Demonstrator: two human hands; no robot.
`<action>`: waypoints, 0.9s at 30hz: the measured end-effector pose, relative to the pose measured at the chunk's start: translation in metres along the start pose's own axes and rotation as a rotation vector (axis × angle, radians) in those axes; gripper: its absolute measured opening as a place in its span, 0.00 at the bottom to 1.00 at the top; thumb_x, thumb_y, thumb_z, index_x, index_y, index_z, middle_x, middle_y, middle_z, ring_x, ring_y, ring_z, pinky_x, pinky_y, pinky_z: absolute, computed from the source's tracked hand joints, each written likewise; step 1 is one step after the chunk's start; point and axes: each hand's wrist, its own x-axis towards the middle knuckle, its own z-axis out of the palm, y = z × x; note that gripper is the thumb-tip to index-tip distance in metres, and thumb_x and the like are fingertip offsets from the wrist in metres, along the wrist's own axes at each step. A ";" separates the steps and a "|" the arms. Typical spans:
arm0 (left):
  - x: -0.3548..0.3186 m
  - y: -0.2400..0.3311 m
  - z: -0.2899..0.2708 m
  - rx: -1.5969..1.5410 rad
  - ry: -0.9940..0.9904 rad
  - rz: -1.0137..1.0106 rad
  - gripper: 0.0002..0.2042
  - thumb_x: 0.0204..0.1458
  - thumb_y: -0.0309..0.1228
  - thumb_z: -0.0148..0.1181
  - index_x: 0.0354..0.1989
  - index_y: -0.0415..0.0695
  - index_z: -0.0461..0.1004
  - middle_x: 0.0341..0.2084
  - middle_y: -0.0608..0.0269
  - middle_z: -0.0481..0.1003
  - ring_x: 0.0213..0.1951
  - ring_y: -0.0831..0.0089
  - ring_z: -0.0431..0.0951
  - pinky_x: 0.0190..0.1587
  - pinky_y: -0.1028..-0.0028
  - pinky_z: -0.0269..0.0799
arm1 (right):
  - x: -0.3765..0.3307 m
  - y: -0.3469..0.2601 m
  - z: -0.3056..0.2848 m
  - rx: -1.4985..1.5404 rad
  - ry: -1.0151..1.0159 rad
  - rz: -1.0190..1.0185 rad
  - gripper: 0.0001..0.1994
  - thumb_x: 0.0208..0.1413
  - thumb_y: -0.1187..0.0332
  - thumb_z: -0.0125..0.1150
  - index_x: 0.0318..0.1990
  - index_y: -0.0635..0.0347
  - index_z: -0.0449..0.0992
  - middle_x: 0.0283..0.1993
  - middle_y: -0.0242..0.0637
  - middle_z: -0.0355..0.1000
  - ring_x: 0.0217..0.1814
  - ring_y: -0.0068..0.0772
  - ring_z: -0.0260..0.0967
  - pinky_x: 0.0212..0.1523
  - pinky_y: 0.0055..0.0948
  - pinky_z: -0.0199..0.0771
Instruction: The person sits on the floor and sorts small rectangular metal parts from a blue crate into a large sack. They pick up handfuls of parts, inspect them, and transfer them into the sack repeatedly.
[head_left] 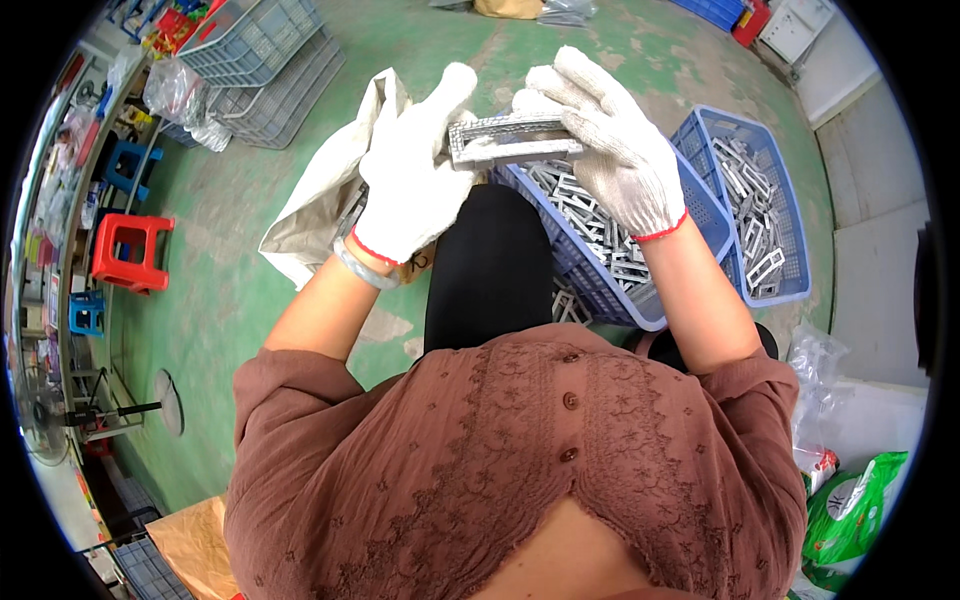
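Both my hands wear white knitted gloves with red cuffs. Between them, above my knee, is a rectangular grey metal frame (pixel 512 153), long and narrow with an open middle. My left hand (pixel 412 185) grips its left end, thumb pointing up and away; its other fingers are partly hidden. My right hand (pixel 612 150) pinches the right end between thumb and fingers. Just below my right hand, a blue plastic crate (pixel 592 272) holds many similar metal frames. A whitish woven sack (pixel 318 190) stands open beside my left hand, with some grey metal pieces partly visible inside.
A second blue crate (pixel 797 215) of metal frames stands at the right by the wall. Grey-blue crates (pixel 262 100) are stacked at the far left. Red (pixel 132 252) and blue stools, a cluttered shelf and a fan (pixel 45 420) line the left side. A green bag (pixel 855 510) lies lower right.
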 end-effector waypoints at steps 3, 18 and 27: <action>0.005 0.003 0.002 0.084 0.100 0.224 0.24 0.43 0.23 0.69 0.53 0.42 0.78 0.32 0.61 0.81 0.33 0.67 0.80 0.61 0.53 0.64 | -0.001 -0.003 0.006 0.063 -0.060 -0.027 0.25 0.63 0.74 0.54 0.67 0.66 0.59 0.63 0.50 0.65 0.64 0.46 0.67 0.65 0.43 0.67; -0.024 -0.066 -0.139 0.327 -0.124 -0.608 0.13 0.57 0.26 0.58 0.50 0.39 0.77 0.33 0.69 0.79 0.29 0.83 0.74 0.33 0.81 0.71 | -0.016 -0.022 -0.197 -0.425 0.300 0.411 0.07 0.63 0.69 0.59 0.45 0.57 0.70 0.29 0.23 0.57 0.30 0.16 0.55 0.31 0.23 0.62; -0.016 -0.115 -0.103 0.620 -0.403 -0.821 0.25 0.53 0.40 0.64 0.58 0.41 0.74 0.34 0.59 0.79 0.32 0.76 0.77 0.41 0.77 0.73 | -0.085 0.007 -0.346 -1.711 0.458 0.959 0.37 0.45 0.54 0.66 0.63 0.64 0.69 0.61 0.53 0.70 0.64 0.49 0.69 0.64 0.36 0.67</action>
